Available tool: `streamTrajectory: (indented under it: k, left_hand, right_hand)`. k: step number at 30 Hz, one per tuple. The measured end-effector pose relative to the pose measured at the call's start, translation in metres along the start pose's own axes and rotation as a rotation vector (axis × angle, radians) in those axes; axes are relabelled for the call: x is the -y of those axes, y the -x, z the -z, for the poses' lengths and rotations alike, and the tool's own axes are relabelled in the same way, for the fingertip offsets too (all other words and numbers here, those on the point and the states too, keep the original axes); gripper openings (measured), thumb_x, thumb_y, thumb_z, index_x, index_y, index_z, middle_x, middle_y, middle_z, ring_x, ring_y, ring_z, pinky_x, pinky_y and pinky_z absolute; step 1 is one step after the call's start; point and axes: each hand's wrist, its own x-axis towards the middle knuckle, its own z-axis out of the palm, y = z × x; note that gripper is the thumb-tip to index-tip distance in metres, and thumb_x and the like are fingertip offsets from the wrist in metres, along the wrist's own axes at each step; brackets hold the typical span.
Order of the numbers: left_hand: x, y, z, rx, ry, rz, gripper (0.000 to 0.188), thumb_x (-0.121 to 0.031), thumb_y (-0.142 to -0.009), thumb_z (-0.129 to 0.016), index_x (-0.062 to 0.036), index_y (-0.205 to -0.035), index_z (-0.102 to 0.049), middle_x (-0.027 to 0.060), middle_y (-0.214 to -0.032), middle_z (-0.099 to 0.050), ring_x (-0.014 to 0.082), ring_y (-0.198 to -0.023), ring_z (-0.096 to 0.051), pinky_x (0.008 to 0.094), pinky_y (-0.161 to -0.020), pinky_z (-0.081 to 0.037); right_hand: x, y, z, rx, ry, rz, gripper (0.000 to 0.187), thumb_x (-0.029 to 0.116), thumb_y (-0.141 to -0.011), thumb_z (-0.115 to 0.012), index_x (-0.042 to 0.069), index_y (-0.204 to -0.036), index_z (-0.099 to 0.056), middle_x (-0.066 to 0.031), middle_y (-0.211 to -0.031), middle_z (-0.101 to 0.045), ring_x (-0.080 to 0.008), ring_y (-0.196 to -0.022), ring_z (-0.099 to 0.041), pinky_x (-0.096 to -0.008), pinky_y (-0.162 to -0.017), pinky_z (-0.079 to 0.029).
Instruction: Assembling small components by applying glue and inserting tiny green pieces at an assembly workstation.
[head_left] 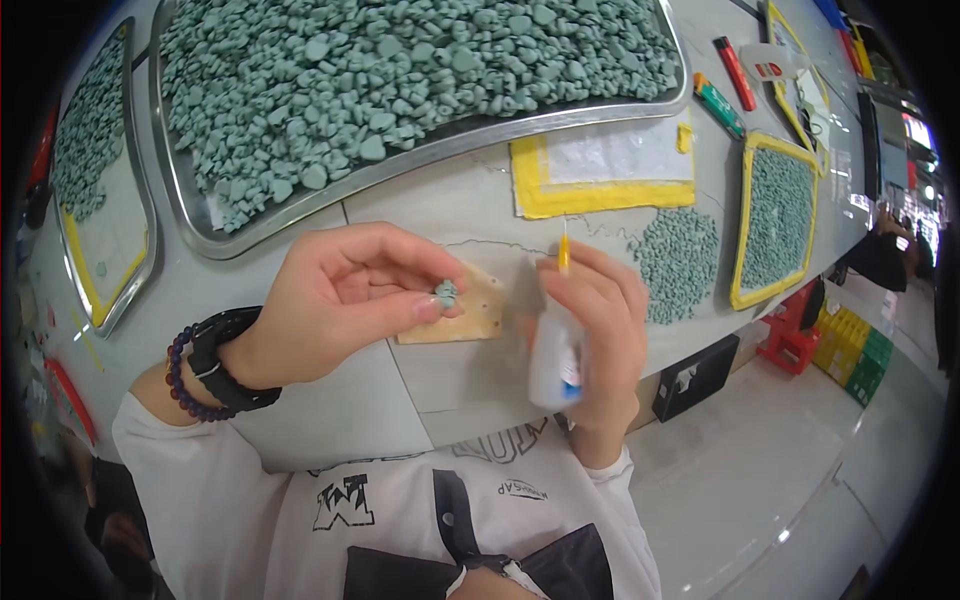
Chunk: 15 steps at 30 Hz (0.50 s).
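Between thumb and fingertips, my left hand [370, 285] pinches a small green stone piece [446, 293]. It is held over a tan wooden block [470, 315] dotted with small holes, which lies on the table. My right hand [600, 330] is wrapped round a white squeeze bottle [553, 350] with a yellow neck [564, 253] and a thin needle-like tip pointing up and away from me. The bottle is slightly blurred and stands apart from the stone piece. A black watch and a beaded bracelet are on my left wrist.
A large metal tray [400, 152] heaped with green stones spans the far side. A yellow-edged sheet [600, 197] lies before it. Loose small green stones [678, 262] are piled at right, beside a yellow-rimmed tray [740, 290]. Another metal tray [150, 230] stands at left.
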Motion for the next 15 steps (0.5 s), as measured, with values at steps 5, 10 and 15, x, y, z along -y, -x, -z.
streamTrajectory:
  k: [5,10,15]
  left_hand:
    - [-0.001,-0.002,-0.003,-0.018,-0.037,-0.017,0.025,0.009,-0.081,-0.054,0.006,-0.105,-0.054,0.0167,-0.104,-0.061,0.0198,-0.094,-0.062,0.0306,-0.086,-0.05]
    - [0.001,-0.002,-0.002,-0.015,-0.023,-0.053,0.025,0.009,-0.081,-0.053,0.0059,-0.105,-0.054,0.0162,-0.103,-0.061,0.0197,-0.093,-0.063,0.0308,-0.085,-0.05]
    - [0.0,-0.003,-0.003,-0.016,-0.045,-0.044,0.025,0.009,-0.081,-0.053,0.0058,-0.106,-0.054,0.0161,-0.104,-0.06,0.0195,-0.093,-0.063,0.0308,-0.085,-0.05]
  right_hand:
    - [-0.008,-0.004,0.013,0.032,0.29,0.016,0.034,0.002,-0.06,-0.062,0.01,-0.093,-0.064,-0.006,-0.096,-0.06,-0.0262,-0.097,-0.053,-0.0357,-0.081,-0.036]
    - [-0.025,0.001,0.051,-0.189,0.377,-0.251,0.019,0.004,-0.063,-0.071,0.013,-0.079,-0.066,-0.002,-0.084,-0.054,-0.0218,-0.083,-0.049,-0.0353,-0.078,-0.033]
    - [-0.04,0.003,0.054,-0.073,0.428,-0.21,0.022,0.0,-0.063,-0.072,0.008,-0.082,-0.066,-0.0035,-0.079,-0.05,-0.0203,-0.08,-0.047,-0.0331,-0.069,-0.037]
